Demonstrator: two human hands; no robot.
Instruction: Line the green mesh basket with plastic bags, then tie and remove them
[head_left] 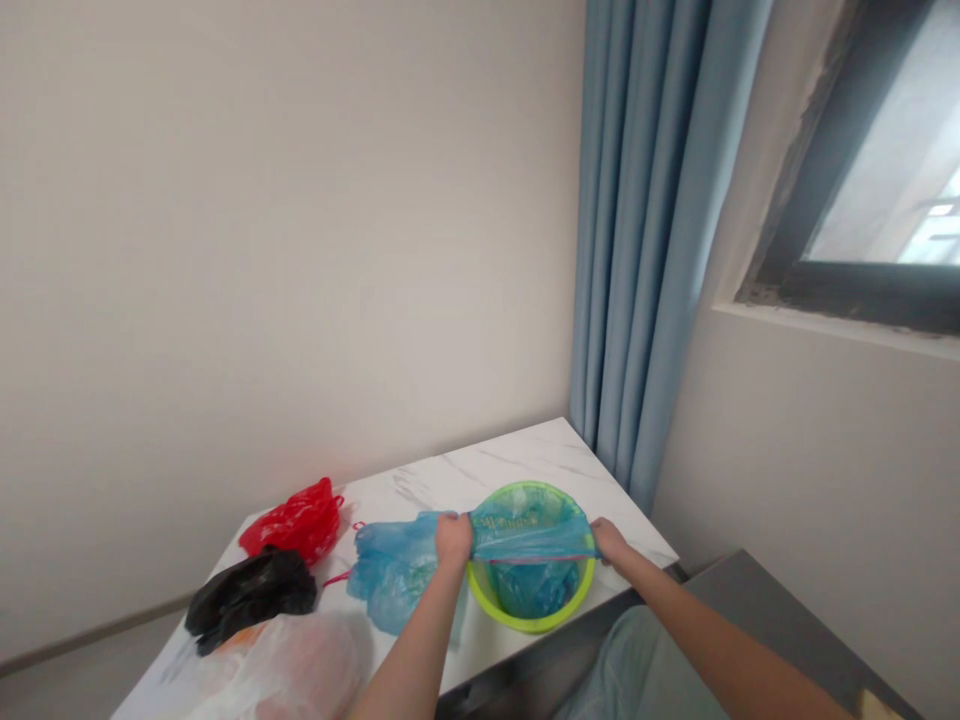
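Thin, crinkled and translucent, the blue bag (529,543) was pulled taut across the round green bucket (517,622) on the white, grey-veined counter (465,470). Left fingers (463,524) and right fingers (598,526) were closed, gripping its opposite ends.

Beyond the left hand (454,540), a plain off-white wall (300,250) rises; well off to that hand's left, a greyish skirting (90,635) runs above a strip of floor (67,682). Below both hands spreads the white table (480,470) — grey-veined like marble. Past the right hand (611,541), a blue curtain (649,200) hangs in folds. Farther right and higher, daylight enters a dark-framed window (877,170) — rough-edged above its pale sill (832,326).
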